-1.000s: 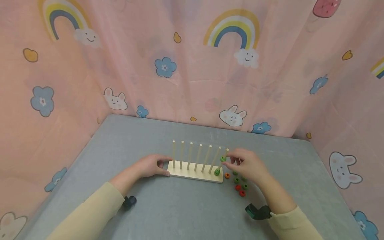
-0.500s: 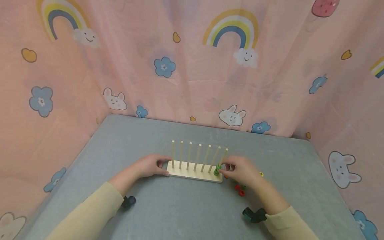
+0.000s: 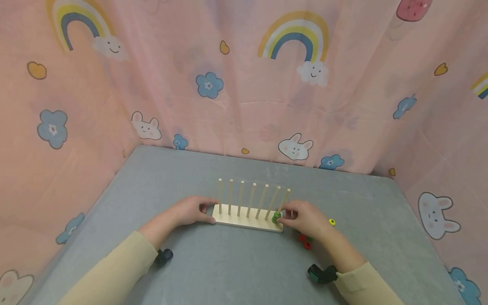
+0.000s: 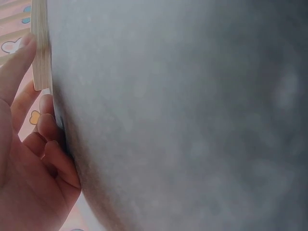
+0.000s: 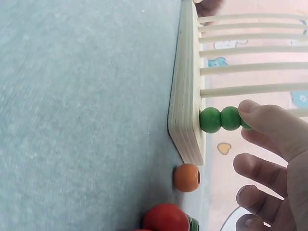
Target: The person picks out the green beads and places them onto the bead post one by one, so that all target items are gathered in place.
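A light wooden peg stand (image 3: 244, 219) with a row of upright pegs rests on the grey table. My left hand (image 3: 189, 210) holds its left end between thumb and fingers; the left wrist view shows the fingertips against the end of the base (image 4: 41, 53). At the other end, my right hand (image 3: 306, 218) pinches a green bead on the rightmost peg. Beneath that bead, two green beads (image 5: 220, 119) are stacked down to the base in the right wrist view. The pinched bead is mostly hidden by the thumb. The other pegs carry no beads.
Loose beads lie right of the stand: an orange bead (image 5: 186, 177) near its corner, red beads (image 3: 307, 245), and a yellow-green bead (image 3: 332, 222) beyond the right forearm. Some green ones are partly hidden by the right hand. A pink patterned curtain (image 3: 244, 106) surrounds the table.
My right hand has moved down the rightmost peg, bringing a green bead from near the top onto the stack below. The left hand stays at the stand's left end.
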Demonstrator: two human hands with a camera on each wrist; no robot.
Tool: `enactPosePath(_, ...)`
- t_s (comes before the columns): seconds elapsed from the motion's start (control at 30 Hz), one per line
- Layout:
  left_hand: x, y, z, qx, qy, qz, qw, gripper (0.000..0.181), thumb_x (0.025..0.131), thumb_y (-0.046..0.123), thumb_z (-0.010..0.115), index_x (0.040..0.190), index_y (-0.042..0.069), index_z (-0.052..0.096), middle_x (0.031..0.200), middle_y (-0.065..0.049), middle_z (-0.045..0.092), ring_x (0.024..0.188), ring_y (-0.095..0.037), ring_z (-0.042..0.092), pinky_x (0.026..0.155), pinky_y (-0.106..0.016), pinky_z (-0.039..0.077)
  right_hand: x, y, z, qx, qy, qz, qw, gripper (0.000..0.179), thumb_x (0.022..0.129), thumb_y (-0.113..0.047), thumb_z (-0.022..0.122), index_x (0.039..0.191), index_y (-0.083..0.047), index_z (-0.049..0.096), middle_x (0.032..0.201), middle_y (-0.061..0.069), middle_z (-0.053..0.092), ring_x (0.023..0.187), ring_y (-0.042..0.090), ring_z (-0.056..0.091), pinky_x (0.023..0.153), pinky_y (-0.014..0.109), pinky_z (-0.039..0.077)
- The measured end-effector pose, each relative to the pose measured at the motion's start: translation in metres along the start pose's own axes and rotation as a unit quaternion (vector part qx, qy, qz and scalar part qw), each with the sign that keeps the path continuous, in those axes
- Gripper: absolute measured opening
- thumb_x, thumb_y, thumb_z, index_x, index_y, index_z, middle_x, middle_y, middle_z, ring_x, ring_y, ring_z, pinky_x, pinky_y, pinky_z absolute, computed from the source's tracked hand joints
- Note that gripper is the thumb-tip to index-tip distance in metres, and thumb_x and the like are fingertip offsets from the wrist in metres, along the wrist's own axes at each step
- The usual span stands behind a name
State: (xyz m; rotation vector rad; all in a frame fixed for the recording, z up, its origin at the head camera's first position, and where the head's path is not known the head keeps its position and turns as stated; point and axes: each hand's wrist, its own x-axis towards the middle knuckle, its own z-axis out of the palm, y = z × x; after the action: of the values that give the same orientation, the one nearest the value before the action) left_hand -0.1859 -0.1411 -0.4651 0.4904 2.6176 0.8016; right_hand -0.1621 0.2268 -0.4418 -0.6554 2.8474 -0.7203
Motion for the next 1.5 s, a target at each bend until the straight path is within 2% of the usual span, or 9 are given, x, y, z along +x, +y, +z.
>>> enactPosePath(0.43,0.000,0.000,0.000,-0.003,0.000,0.005,1.0000,0.061,0.079,0.038,0.084,0.134,0.022,0.064,0.075,0.004,0.053,0.069,-0.011,0.047,0.063,-0.031,0.036,-0.014,0.010,-0.014,0.014,0.001,-0.001,0.9999,0.026,0.088,-0.023,0.077,0.113,-0.016,0.075,0.079,-0.011,0.054,0.072,0.011,0.048,0.061,0.029,0.041)
enactPosePath(0.67,-0.003,0.002,-0.001,-0.012,0.000,-0.004,0.9999,0.060,0.079,0.036,0.084,0.134,0.022,0.064,0.076,0.003,0.053,0.070,-0.013,0.047,0.064,-0.031,0.036,-0.029,0.021,-0.024,-0.007,0.011,-0.014,0.9998,0.025,0.087,-0.023,0.078,0.110,-0.015,0.076,0.076,-0.014,0.055,0.068,0.007,0.047,0.058,0.026,0.041)
enactPosePath(1.0,-0.005,0.005,-0.002,-0.015,0.000,-0.005,0.9999,0.060,0.079,0.036,0.084,0.133,0.021,0.064,0.075,0.002,0.053,0.070,-0.013,0.047,0.064,-0.032,0.036,-0.056,0.034,-0.036,-0.004,0.009,0.021,0.9997,0.022,0.086,-0.026,0.079,0.107,-0.017,0.077,0.077,-0.013,0.055,0.070,0.006,0.047,0.059,0.026,0.041)
enactPosePath(1.23,-0.005,0.006,-0.002,-0.014,-0.001,-0.003,0.9999,0.060,0.079,0.036,0.084,0.134,0.021,0.064,0.076,0.002,0.052,0.070,-0.013,0.047,0.064,-0.032,0.035,-0.066,0.042,-0.038,-0.010,0.013,0.017,0.9997,0.018,0.087,-0.024,0.078,0.103,-0.017,0.077,0.076,-0.013,0.053,0.068,0.003,0.046,0.059,0.025,0.041)
enactPosePath(1.5,-0.005,0.006,-0.004,-0.011,-0.002,-0.002,0.9999,0.060,0.080,0.036,0.083,0.135,0.020,0.063,0.077,0.002,0.052,0.071,-0.014,0.046,0.064,-0.031,0.035,-0.070,0.050,-0.032,-0.003,-0.025,0.041,0.9989,0.017,0.087,-0.027,0.077,0.102,-0.020,0.076,0.078,-0.013,0.055,0.070,0.004,0.048,0.061,0.026,0.042)
